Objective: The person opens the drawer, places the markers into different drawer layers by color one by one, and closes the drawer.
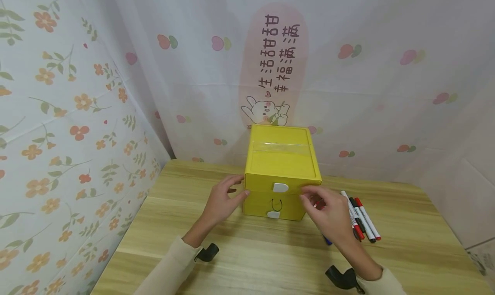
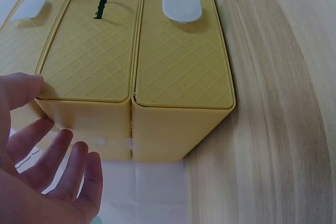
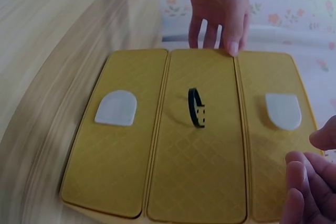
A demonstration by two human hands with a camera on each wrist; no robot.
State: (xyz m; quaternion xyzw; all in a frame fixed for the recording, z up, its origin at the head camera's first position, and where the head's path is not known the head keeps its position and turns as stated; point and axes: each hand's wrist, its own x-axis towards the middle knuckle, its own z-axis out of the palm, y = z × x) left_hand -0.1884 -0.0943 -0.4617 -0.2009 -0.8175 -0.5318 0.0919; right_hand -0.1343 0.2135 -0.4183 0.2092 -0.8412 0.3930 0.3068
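Observation:
A yellow box of stacked drawers [image 1: 283, 157] stands on the table, its front facing me. White tabs mark the top drawer [image 3: 283, 111] and bottom drawer [image 3: 116, 107], while a black strap loop [image 3: 195, 107] hangs from the middle drawer. At the box's left side, my left hand [image 1: 222, 202] has its thumb tip [image 2: 29, 90] at the front edge of the middle drawer and its other fingers spread loosely along the side. My right hand [image 1: 328, 211] is by the upper right front corner, fingers bent loosely with a gap to the thumb, holding nothing.
Several whiteboard markers [image 1: 365, 222] with red and black caps lie right of the box. A blue marker end [image 1: 328, 241] shows beneath my right hand. Behind the wooden table [image 1: 185, 192] hangs a printed curtain [image 1: 209, 93]; a floral curtain [image 1: 58, 149] hangs at the left.

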